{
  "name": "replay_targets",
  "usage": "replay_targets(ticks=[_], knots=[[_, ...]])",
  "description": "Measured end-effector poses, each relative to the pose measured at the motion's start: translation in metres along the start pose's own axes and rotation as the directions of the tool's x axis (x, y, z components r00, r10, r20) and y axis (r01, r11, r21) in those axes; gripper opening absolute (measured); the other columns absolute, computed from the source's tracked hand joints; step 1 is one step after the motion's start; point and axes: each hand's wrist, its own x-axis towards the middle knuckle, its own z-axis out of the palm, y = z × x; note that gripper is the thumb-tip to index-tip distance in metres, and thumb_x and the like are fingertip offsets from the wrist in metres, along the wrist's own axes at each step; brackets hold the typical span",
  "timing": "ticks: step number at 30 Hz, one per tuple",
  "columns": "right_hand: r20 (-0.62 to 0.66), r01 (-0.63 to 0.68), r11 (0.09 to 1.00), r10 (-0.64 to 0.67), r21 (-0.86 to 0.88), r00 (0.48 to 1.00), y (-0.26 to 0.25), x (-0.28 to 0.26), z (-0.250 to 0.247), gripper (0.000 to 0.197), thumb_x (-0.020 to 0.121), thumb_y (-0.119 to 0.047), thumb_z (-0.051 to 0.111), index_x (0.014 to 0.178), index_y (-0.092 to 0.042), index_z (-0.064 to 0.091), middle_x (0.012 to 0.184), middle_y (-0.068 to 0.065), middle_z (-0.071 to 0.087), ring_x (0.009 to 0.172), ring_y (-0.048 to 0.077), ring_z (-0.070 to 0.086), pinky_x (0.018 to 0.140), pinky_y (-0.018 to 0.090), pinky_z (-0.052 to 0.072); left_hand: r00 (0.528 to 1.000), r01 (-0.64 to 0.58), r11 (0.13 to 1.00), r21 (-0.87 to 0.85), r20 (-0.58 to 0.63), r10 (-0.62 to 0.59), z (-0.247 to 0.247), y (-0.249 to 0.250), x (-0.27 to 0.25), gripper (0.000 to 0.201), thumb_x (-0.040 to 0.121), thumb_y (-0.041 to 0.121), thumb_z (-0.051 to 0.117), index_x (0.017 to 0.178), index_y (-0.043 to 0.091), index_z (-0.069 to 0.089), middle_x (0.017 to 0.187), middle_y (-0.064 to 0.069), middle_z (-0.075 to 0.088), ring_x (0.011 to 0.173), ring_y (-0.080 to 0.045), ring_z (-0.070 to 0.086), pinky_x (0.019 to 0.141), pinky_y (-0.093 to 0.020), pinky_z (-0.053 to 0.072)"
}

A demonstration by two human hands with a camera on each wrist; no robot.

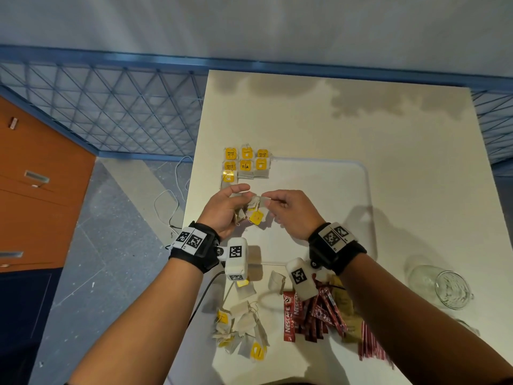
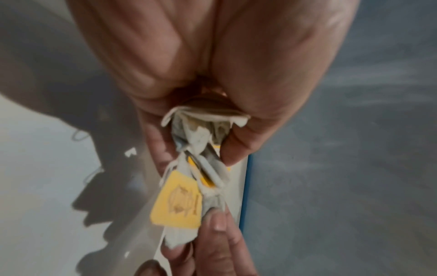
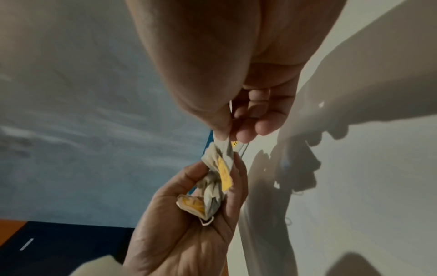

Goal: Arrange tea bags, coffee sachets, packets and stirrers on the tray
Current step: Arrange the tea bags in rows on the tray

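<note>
Left hand [image 1: 226, 211] hides, seemingly, tangled tea bags [image 1: 254, 208].

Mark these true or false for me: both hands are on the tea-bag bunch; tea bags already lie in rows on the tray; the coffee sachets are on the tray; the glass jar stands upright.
1. Both hands hold the bunch of paper tea bags with yellow tags: true; left hand grips it, right hand pinches one bag.
2. Rows of yellow-tagged tea bags lie on the white tray: true.
3. Red coffee sachets are on the tray: false; they lie on the table before it.
4. Clear glass jar stands upright: false; it lies on its side.
</note>
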Motion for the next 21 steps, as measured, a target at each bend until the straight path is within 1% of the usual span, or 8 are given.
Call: replay_targets(ticks=[2, 6, 7, 10, 12, 14, 17, 21], knots=[[-0.002, 0.0, 1.0, 0.0, -0.005, 1.0, -0.005, -0.003, -0.002, 0.02, 0.104, -0.017, 0.061, 0.113, -0.011, 0.077, 0.069, -0.021, 0.069, 0.06, -0.005, 0.059, 0.057, 0.01, 0.043, 1.0, 0.011, 1.0, -0.016, -0.007, -0.011, 0.003, 0.0, -0.002, 0.015, 0.094, 0.006, 0.066, 0.108, 0.012, 0.067, 0.091, -0.014, 0.072, 0.07, -0.023, 0.068, 0.058, -0.03, 0.056], [-0.013, -0.012, 1.0, 0.011, -0.027, 1.0, -0.011, -0.007, -0.002, 0.015, 0.102, -0.022, 0.062, 0.108, -0.016, 0.075, 0.085, -0.005, 0.072, 0.063, -0.001, 0.063, 0.061, 0.018, 0.046, 0.999, 0.029, 1.0, -0.001, 0.044, -0.029, 0.011, -0.001, -0.008, 0.021, 0.096, 0.018, 0.066, 0.114, 0.006, 0.068, 0.084, -0.011, 0.07, 0.06, -0.02, 0.065, 0.047, -0.025, 0.052], [-0.01, -0.001, 0.999, 0.001, -0.033, 1.0, -0.012, -0.008, -0.002, 0.014, 0.102, -0.022, 0.062, 0.107, -0.015, 0.074, 0.084, -0.003, 0.072, 0.063, 0.002, 0.064, 0.062, 0.022, 0.049, 0.997, 0.031, 0.999, 0.025, 0.071, -0.033, 0.012, -0.002, -0.009, 0.021, 0.096, 0.018, 0.066, 0.113, 0.007, 0.068, 0.083, -0.01, 0.069, 0.06, -0.019, 0.065, 0.047, -0.025, 0.051], [-0.025, -0.005, 1.0, 0.005, -0.028, 1.0, -0.014, -0.009, -0.004, 0.012, 0.102, -0.025, 0.062, 0.103, -0.019, 0.072, 0.08, 0.0, 0.071, 0.061, 0.013, 0.068, 0.066, 0.043, 0.057, 0.995, 0.046, 0.998, 0.047, 0.087, -0.05, 0.012, -0.004, -0.009, 0.013, 0.094, 0.012, 0.068, 0.107, 0.01, 0.068, 0.074, -0.005, 0.068, 0.056, -0.016, 0.062, 0.049, -0.026, 0.053], [-0.044, -0.029, 0.999, 0.028, -0.025, 0.999, -0.016, -0.01, -0.005, 0.011, 0.101, -0.031, 0.061, 0.101, -0.026, 0.071, 0.079, 0.002, 0.074, 0.059, 0.018, 0.069, 0.063, 0.049, 0.058, 0.996, 0.053, 0.998, 0.026, 0.066, -0.055, 0.013, -0.005, -0.009, 0.013, 0.093, 0.006, 0.068, 0.106, 0.011, 0.068, 0.072, -0.005, 0.069, 0.055, -0.014, 0.064, 0.051, -0.027, 0.056], [-0.055, -0.051, 0.999, 0.05, -0.004, 0.997, -0.017, -0.01, -0.007, 0.01, 0.1, -0.033, 0.061, 0.099, -0.03, 0.07, 0.08, 0.006, 0.076, 0.059, 0.024, 0.07, 0.059, 0.047, 0.057, 0.997, 0.053, 0.999, 0.004, 0.056, -0.053, 0.012, -0.006, -0.009, 0.015, 0.092, 0.003, 0.067, 0.104, 0.01, 0.069, 0.077, -0.008, 0.071, 0.06, -0.017, 0.069, 0.054, -0.028, 0.058], [-0.092, -0.075, 0.995, 0.081, 0.061, 0.992, -0.02, -0.011, -0.011, 0.009, 0.1, -0.028, 0.062, 0.102, -0.029, 0.07, 0.083, 0.006, 0.077, 0.065, 0.031, 0.073, 0.055, 0.038, 0.053, 0.997, 0.069, 0.997, -0.029, 0.039, -0.068, 0.01, -0.007, -0.008, 0.017, 0.091, 0.001, 0.066, 0.106, 0.009, 0.068, 0.082, -0.01, 0.072, 0.069, -0.024, 0.071, 0.06, -0.032, 0.062], [-0.144, -0.05, 0.987, 0.073, 0.154, 0.987, -0.028, -0.012, -0.013, 0.012, 0.103, -0.015, 0.06, 0.105, -0.021, 0.069, 0.1, 0.004, 0.074, 0.069, 0.019, 0.076, 0.051, 0.027, 0.052, 0.996, 0.082, 0.996, -0.026, 0.023, -0.081, 0.006, -0.009, -0.007, 0.007, 0.094, 0.006, 0.061, 0.099, 0.006, 0.066, 0.086, -0.015, 0.067, 0.069, -0.025, 0.066, 0.054, -0.029, 0.056]])
